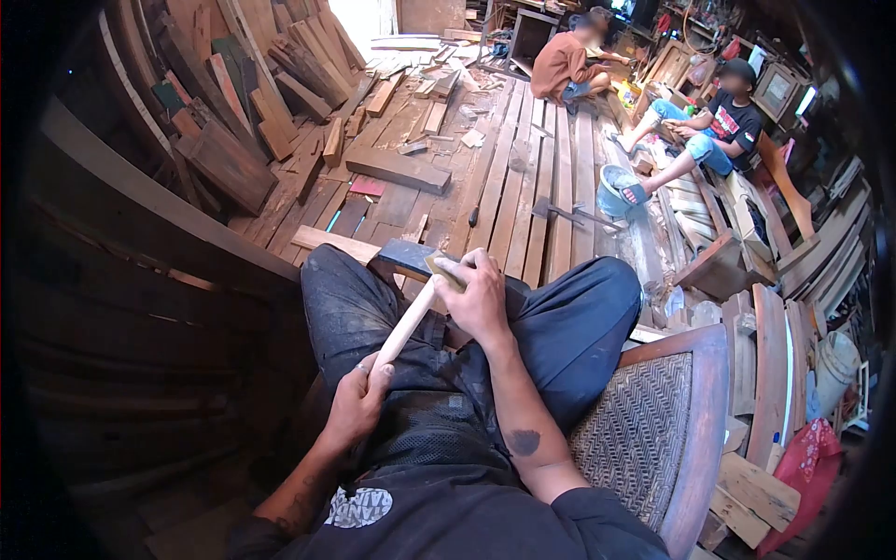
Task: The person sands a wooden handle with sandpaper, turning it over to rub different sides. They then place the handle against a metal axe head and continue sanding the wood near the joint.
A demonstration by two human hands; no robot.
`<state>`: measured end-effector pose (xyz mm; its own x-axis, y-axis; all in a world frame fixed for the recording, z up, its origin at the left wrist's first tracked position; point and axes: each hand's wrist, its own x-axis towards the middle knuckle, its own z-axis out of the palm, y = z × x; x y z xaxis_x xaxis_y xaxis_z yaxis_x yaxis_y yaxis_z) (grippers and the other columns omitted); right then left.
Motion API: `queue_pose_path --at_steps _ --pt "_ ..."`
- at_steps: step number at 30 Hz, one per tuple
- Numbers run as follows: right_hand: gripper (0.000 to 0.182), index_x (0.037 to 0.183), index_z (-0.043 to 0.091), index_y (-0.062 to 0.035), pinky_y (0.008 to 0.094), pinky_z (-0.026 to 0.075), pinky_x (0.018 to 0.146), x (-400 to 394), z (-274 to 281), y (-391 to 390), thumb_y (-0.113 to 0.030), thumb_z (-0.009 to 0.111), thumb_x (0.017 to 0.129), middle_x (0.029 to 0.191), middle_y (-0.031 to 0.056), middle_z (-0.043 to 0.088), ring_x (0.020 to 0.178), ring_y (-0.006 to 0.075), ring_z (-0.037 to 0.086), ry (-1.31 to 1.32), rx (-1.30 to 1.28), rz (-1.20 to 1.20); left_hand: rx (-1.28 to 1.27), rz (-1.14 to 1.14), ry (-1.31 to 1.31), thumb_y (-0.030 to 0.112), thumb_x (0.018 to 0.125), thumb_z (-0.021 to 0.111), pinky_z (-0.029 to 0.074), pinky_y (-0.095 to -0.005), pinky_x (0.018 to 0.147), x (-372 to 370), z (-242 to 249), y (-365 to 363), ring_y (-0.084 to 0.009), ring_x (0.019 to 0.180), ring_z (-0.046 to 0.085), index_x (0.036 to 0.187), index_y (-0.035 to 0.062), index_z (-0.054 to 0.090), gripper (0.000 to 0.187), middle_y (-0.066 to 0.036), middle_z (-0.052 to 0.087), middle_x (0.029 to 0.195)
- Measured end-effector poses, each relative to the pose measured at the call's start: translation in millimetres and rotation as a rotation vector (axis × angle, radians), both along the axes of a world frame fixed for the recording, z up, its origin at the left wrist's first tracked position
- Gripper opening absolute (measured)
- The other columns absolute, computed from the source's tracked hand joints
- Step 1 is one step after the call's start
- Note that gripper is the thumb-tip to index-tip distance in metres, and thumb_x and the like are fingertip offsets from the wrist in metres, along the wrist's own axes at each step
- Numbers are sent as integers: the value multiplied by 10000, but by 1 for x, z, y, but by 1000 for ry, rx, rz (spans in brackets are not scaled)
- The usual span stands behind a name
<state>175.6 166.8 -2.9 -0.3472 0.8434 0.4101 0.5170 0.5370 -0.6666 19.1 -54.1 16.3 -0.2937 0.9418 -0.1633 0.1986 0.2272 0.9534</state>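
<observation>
My left hand [358,401] is wrapped round the lower end of a pale wooden stick [407,325], which slants up and to the right over my lap. At its upper end, my right hand [476,291] pinches a small yellowish-brown piece [448,269], possibly sandpaper, against the wood. Just beyond that end lies a dark block [408,254] between my knees. My crossed legs in dark trousers are on both sides of the stick.
Plank floor [504,187] bears a thick beam [399,172], a hammer-like tool [558,213] and wood scraps. Boards [233,159] lean at the left. A woven panel [639,420] lies by my right side. A person [733,121] sits near a bucket [616,191]; others sit farther back.
</observation>
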Motion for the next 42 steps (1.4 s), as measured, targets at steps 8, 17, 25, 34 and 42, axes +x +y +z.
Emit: queue_pose_path --at_steps 8,17,25,34,42 --pt "363 1188 873 -159 461 508 1019 2 -4 6 -325 831 869 1086 115 661 1102 330 643 30 -54 75 -13 4 18 254 1165 575 426 -268 680 1 0 1 -52 751 480 1450 -31 648 410 47 539 836" --pt "321 1146 880 -153 444 514 997 -2 -10 7 -325 810 885 1076 104 657 1058 318 640 78 -19 93 -43 7 -14 271 1169 561 433 -284 677 -1 -2 1 -56 758 490 1444 -36 650 422 41 544 817" --pt "280 1134 876 -123 446 491 1011 -10 -7 -11 -293 802 924 1076 113 635 1115 316 607 69 102 100 -96 24 -30 299 1176 543 422 -295 653 1 5 1 -69 719 482 1381 -39 681 418 39 535 788" --pt "452 1464 716 -154 593 303 1278 -16 -16 -4 -335 656 1055 1516 149 643 1496 382 518 -105 104 87 -146 27 -73 329 1179 536 419 -287 654 -4 -2 0 -66 716 484 1355 -31 692 430 38 545 789" --pt "473 1541 660 -194 672 242 1297 -13 -7 -4 -349 582 1100 1617 100 598 1580 386 436 -180 34 150 -145 26 -85 341 1181 533 421 -289 649 -7 -1 3 -75 699 491 1346 -36 696 442 26 539 769"
